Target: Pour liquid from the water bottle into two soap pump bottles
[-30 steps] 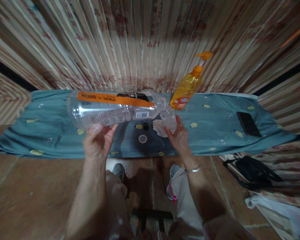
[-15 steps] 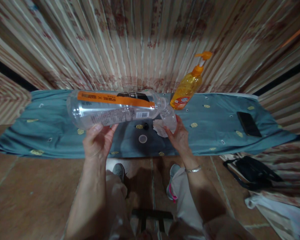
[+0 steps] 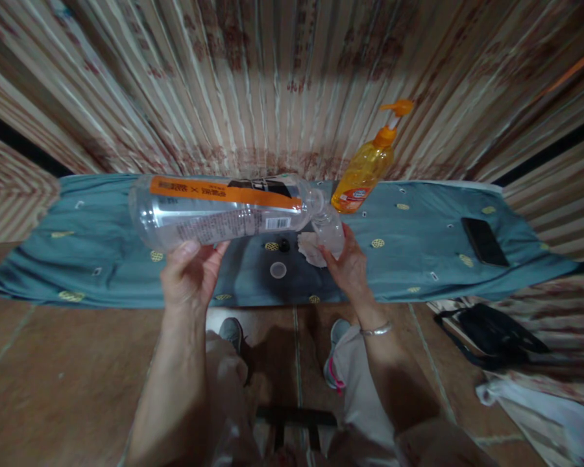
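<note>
My left hand (image 3: 192,272) grips a large clear plastic bottle (image 3: 224,211) from below. The bottle lies nearly level, its label orange and silver, with its neck pointing right. My right hand (image 3: 348,263) is closed around a small clear plastic container (image 3: 329,230), tilted so its mouth meets the bottle's neck. Whether liquid passes between them I cannot tell. Below the container lies a crumpled white tissue (image 3: 311,250). A small round translucent lid (image 3: 278,270) and a small black cap (image 3: 284,245) rest on the cloth under the bottle.
A teal cloth (image 3: 409,240) with pineapple prints covers the narrow table. An orange pump bottle (image 3: 365,172) stands behind my right hand. A black phone (image 3: 484,241) lies at the right. On the floor side sits a black bag (image 3: 496,334); a patterned curtain (image 3: 272,84) hangs behind.
</note>
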Demonstrator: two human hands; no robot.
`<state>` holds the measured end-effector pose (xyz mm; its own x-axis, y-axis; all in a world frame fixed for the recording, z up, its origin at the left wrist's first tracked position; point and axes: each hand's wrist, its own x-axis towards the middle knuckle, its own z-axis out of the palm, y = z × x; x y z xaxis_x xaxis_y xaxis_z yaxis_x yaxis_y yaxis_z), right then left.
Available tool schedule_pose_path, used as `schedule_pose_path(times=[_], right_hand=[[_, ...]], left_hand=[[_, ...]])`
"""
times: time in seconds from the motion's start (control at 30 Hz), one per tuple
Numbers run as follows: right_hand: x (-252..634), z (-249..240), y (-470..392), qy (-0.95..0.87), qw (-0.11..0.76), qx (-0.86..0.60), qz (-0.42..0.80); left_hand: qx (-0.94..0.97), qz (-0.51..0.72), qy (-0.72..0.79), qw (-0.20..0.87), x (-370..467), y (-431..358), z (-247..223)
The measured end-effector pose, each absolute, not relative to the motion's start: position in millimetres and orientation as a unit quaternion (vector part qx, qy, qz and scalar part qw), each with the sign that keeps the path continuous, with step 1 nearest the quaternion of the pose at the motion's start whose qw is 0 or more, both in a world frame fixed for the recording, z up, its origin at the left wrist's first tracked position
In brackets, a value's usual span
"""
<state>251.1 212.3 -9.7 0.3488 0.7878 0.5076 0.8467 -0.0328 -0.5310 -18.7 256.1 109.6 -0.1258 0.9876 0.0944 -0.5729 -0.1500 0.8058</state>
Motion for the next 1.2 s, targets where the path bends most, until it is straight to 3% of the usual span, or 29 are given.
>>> schedule_pose_path(times=[1.2], right_hand=[[251.7, -9.4, 211.3, -0.577, 0.395, -0.714, -0.044]], left_hand=[[0.343, 0.675, 0.32, 0.57, -20.3, 255.8, 110.6]])
